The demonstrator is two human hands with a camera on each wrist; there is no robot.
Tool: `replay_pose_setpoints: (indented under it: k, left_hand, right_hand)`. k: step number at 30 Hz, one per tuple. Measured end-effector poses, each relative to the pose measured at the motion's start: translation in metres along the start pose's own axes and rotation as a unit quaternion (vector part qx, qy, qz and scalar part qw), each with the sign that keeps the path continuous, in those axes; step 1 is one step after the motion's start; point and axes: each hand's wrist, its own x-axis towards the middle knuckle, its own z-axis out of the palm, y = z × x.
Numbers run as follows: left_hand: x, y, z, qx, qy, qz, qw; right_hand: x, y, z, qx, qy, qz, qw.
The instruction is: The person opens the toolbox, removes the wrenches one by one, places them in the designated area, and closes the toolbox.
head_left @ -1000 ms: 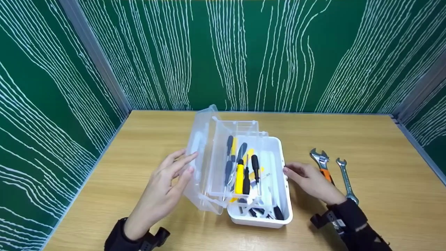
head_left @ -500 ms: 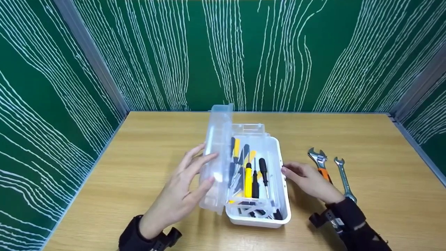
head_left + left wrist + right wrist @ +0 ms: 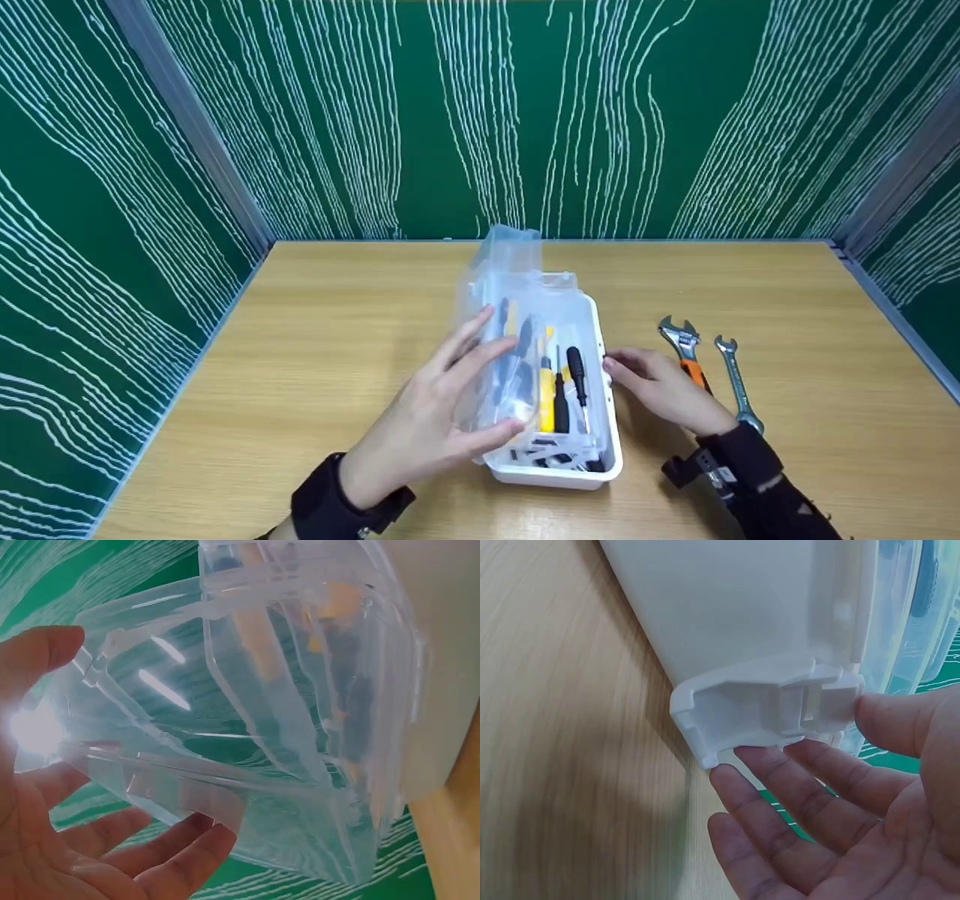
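A white toolbox (image 3: 555,478) with a hinged clear lid (image 3: 514,251) sits mid-table, the lid raised and tilted over its left side. My left hand (image 3: 431,416) touches the lid from the left, fingers spread and fairly straight. In the left wrist view, the thumb and the fingers lie near opposite edges of the clear lid. My right hand (image 3: 667,388) is at the box's right side, pinching a white latch (image 3: 742,709) between thumb and fingers. Inside, a clear tray bears a yellow-handled screwdriver (image 3: 547,397) and black-handled screwdrivers (image 3: 575,365); other tools are blurred behind the lid.
To the right of the box lie an adjustable wrench (image 3: 684,343) with an orange grip and a steel open-end wrench (image 3: 739,386). Green boards with white wavy lines (image 3: 585,112) wall the wooden table (image 3: 337,315) at the back and sides.
The lid has swung rightward over the box, with my left hand moving right along with it. The lid now covers more of the tools. My right hand stays at the box's side.
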Motion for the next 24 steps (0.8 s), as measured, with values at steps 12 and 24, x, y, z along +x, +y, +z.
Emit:
replay_pose_setpoints:
  k: [12,24]
  left_hand:
    - [0.020,0.013,0.016,0.069,-0.043,0.052,0.9953]
    - [0.033,0.027,0.042,0.150,-0.064,0.090,0.9825]
  right_hand:
    - [-0.001,0.001,0.000,0.009,-0.004,-0.005,0.9999]
    - [-0.004,0.002,-0.002,0.019,-0.012,-0.007,0.9997]
